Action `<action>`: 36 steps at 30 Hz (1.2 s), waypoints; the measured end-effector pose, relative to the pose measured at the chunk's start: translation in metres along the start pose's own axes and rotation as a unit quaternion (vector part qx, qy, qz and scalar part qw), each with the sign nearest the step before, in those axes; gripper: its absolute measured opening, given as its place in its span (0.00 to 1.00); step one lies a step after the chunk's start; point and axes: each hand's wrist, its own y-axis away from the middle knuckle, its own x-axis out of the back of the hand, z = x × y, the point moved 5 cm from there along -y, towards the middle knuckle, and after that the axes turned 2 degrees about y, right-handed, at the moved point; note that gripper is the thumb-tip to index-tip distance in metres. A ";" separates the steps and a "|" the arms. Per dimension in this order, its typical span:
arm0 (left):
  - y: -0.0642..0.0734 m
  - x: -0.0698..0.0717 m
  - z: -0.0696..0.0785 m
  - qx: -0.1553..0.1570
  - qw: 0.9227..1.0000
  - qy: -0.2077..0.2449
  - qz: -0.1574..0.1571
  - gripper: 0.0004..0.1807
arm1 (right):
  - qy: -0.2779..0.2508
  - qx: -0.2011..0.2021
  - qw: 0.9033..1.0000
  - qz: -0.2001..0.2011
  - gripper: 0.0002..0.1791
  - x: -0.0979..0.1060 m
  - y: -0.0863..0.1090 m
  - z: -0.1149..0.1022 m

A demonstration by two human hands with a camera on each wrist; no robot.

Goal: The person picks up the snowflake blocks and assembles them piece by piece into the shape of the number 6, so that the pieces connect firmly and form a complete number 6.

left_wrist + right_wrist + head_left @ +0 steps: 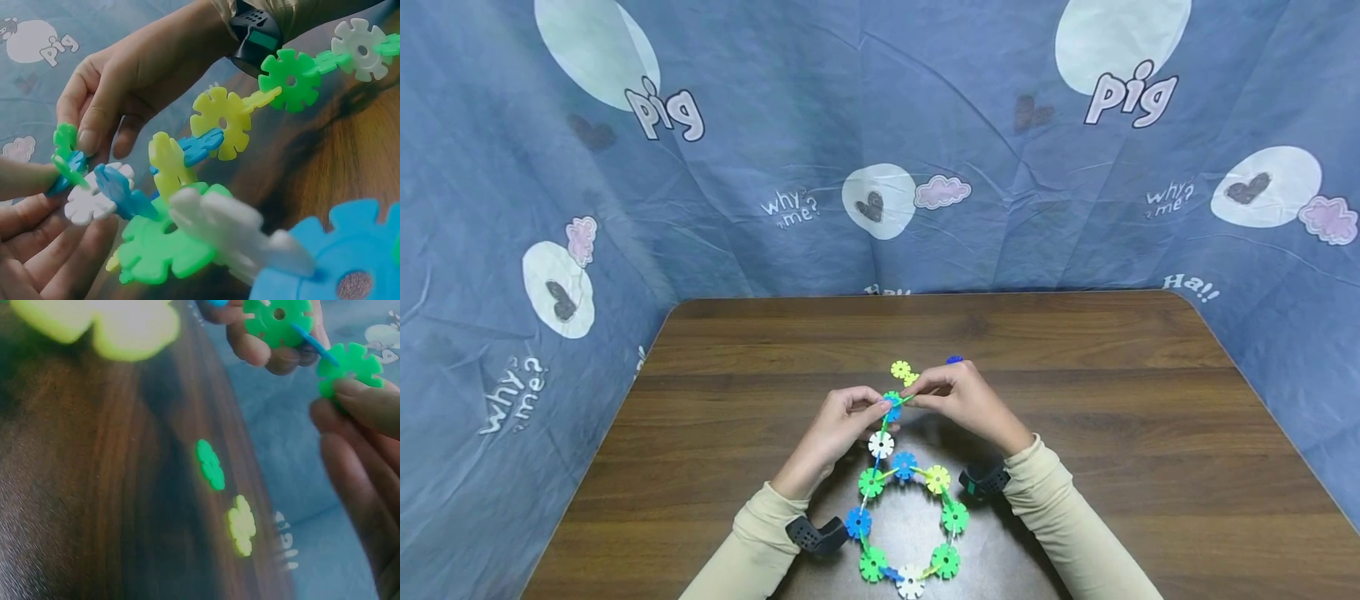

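In the head view, my left hand (838, 429) pinches a blue notched disc (891, 410) at the top end of a chain of plastic snowflake discs. My right hand (966, 402) pinches a green snowflake disc (342, 362), which meets the blue disc's edge in the right wrist view. Another green disc (278, 324) lies against the left fingers there. Below the hands, a white disc (882, 444) links the chain to a closed ring of green, blue, yellow and white discs, including a green disc (871, 482). How deep the newest joint sits is unclear.
Beyond the hands, a loose yellow disc (900, 369) and a blue disc (954, 359) lie on the brown wooden table (1075, 350). A loose green disc (210, 464) shows in the right wrist view. Patterned blue cloth (985, 233) hangs behind the table.
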 end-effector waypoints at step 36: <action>-0.002 0.006 -0.002 0.015 0.999 -0.034 0.022 0.18 | 0.188 -0.088 0.974 -0.091 0.16 -0.040 -0.016 0.033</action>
